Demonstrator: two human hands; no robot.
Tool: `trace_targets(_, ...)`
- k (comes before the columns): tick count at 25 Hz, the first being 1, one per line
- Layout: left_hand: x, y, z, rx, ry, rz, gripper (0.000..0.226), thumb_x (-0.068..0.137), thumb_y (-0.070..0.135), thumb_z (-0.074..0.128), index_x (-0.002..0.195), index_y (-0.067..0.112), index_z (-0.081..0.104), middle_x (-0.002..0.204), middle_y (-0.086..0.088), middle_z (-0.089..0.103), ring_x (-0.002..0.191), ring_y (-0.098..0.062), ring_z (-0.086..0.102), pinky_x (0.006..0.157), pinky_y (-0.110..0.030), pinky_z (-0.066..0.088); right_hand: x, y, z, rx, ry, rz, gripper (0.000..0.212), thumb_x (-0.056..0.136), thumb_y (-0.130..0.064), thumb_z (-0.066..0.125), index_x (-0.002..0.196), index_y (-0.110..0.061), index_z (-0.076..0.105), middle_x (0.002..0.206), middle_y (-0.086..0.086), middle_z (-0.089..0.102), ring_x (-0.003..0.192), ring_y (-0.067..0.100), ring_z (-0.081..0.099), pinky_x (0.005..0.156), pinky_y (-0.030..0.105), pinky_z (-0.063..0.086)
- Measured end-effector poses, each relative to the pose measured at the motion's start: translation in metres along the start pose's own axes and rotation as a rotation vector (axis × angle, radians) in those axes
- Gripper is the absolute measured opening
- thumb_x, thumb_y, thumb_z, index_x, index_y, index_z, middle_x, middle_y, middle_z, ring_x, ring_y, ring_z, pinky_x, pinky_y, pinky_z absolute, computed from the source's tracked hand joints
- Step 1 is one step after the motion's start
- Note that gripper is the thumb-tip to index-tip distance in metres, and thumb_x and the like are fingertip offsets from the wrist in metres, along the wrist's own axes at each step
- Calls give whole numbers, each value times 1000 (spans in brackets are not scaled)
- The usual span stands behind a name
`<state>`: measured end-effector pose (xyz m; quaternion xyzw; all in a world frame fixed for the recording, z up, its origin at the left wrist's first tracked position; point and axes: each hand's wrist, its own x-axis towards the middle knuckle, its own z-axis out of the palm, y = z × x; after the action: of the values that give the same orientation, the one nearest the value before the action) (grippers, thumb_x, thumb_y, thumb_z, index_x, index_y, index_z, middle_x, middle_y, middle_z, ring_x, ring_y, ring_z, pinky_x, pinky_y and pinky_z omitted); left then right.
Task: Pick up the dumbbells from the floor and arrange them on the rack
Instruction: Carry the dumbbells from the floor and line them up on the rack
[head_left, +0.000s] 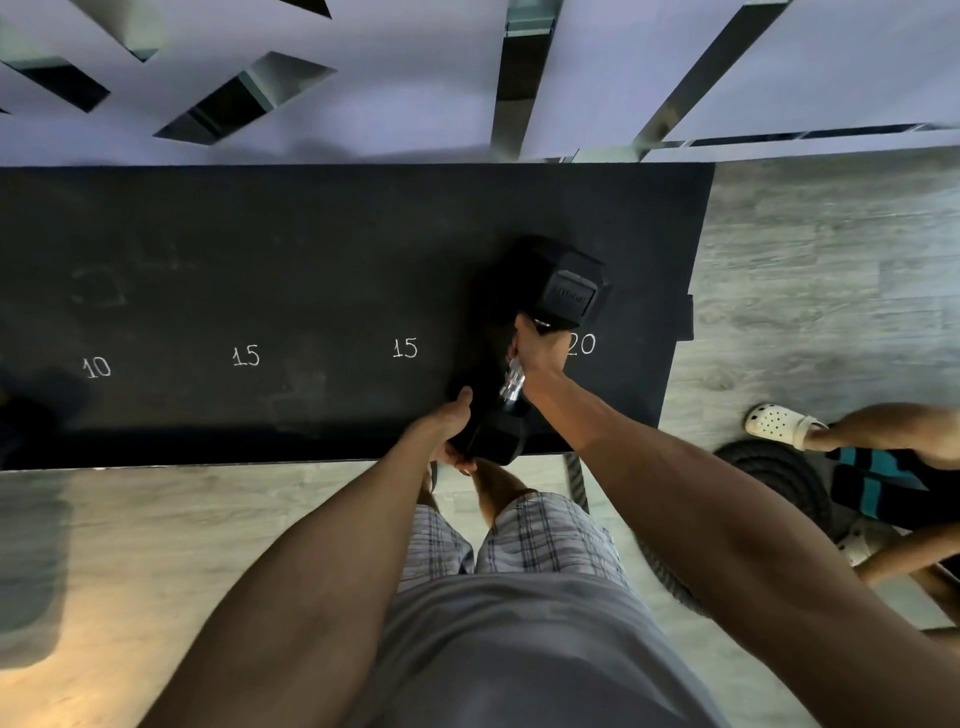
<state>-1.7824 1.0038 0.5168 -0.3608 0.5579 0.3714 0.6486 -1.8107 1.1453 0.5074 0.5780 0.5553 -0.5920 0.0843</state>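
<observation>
**While clamped in both grips: dumbbell (511, 387) at the 20 mark on the rack (260, 249)**

Though dimly lit, legible enough for notes.

Dumbbell seen right of centre: black hex heads, chrome handle. Laid slantwise, far head toward upper right, near head at the front edge of the rack. Cannot tell whether resting on the rack top or held just off it.

Noted of right grip (540, 348): wrapped tight round the chrome handle, hard against the far head, reaching in from lower right of the frame.

Noted of left grip (449, 431): cupped round the near head from the left, thumb up along its side, fingertips curled underneath.

Rack top flat and black, filling the middle band of the frame from the left edge to right of centre. Chalked along it, left to right: 10 (96, 368), first 15 (245, 356), second 15 (404, 347), 20 (582, 344). Far head just above the 20, first digit partly covered by right grip. Near head lower down, between the second 15 and the 20.

Also logged:
- grey wood-look floor (805, 249) at right and along the lower left
- plaid shorts (545, 535) and grey shirt (519, 649) at bottom centre
- second person's legs at the right edge, one foot in a white clog (779, 423)
- coil of thick dark rope (769, 467) just below the clog
- white wall panel (363, 78) with angular cut-outs across the top of the frame
</observation>
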Motion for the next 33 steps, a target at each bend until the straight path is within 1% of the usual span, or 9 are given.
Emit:
trace_targets(5, 2, -1, -13, 28, 7, -3, 68, 97, 64, 27, 130, 7, 46, 112, -22, 65, 90, -36, 67, 88, -46, 57, 0, 8, -1, 72, -40, 46, 22, 86, -14, 62, 67, -10, 52, 47, 3, 50, 39, 16, 47, 46, 29, 43)
trace_targets(10, 3, -2, -8, 66, 74, 9, 71, 98, 64, 22, 133, 6, 44, 104, -20, 65, 82, -34, 68, 71, -45, 61, -1, 7, -7, 71, -126, 18, 12, 87, -11, 60, 77, -8, 56, 51, 6, 53, 43, 18, 52, 54, 34, 50)
trace_targets(13, 1, -2, -1, 155, 198, 32, 76, 96, 66, 23, 147, 9, 28, 120, -24, 59, 77, -36, 69, 58, -41, 62, -6, 3, -14, 84, -188, 32, 7, 89, -12, 63, 87, -7, 59, 63, 8, 61, 55, 20, 62, 64, 36, 58)
trace_targets(15, 1, -2, -2, 322, 315, 73, 74, 98, 62, 26, 149, 8, 27, 132, -25, 54, 80, -36, 69, 54, -38, 60, -11, 1, -19, 47, -242, -1, 7, 89, -19, 65, 87, -14, 61, 78, 8, 68, 74, 24, 69, 78, 42, 58)
trace_targets(17, -6, 1, -4, 512, 410, 146, 65, 98, 53, 34, 142, 6, 38, 131, -25, 56, 95, -38, 68, 68, -42, 62, -14, 4, -29, -134, -245, -104, 10, 86, -30, 66, 85, -21, 62, 89, 7, 69, 90, 27, 68, 88, 45, 56)
trace_targets(19, -20, 8, -5, 785, 513, 262, 52, 95, 43, 40, 132, 7, 49, 127, -20, 60, 105, -37, 65, 86, -44, 57, -25, 9, -46, -420, -241, -206, 23, 90, -37, 59, 89, -14, 63, 92, 9, 68, 94, 29, 65, 83, 37, 50)
trace_targets(21, -37, 15, -3, 1071, 577, 391, 43, 95, 36, 41, 126, 8, 53, 128, -17, 60, 113, -36, 61, 93, -40, 51, -37, 23, -64, -663, -230, -294, 31, 94, -37, 52, 96, -8, 64, 98, 12, 70, 96, 34, 64, 77, 32, 45)
trace_targets(28, -66, 1, 22, 1731, 374, 720, 42, 99, 33, 40, 135, 11, 42, 124, -17, 61, 111, -37, 60, 88, -43, 48, -124, 101, -112, -826, -131, -259, 27, 94, -22, 43, 105, -4, 59, 110, 21, 67, 103, 39, 63, 75, 34, 44)
trace_targets(33, -76, -53, 40, 2161, 232, 955, 33, 101, 28, 37, 120, 5, 50, 122, -19, 61, 109, -37, 60, 85, -43, 48, -203, 198, -116, -674, 31, -134, 30, 96, -24, 44, 114, -4, 59, 113, 19, 67, 105, 37, 62, 84, 38, 50)
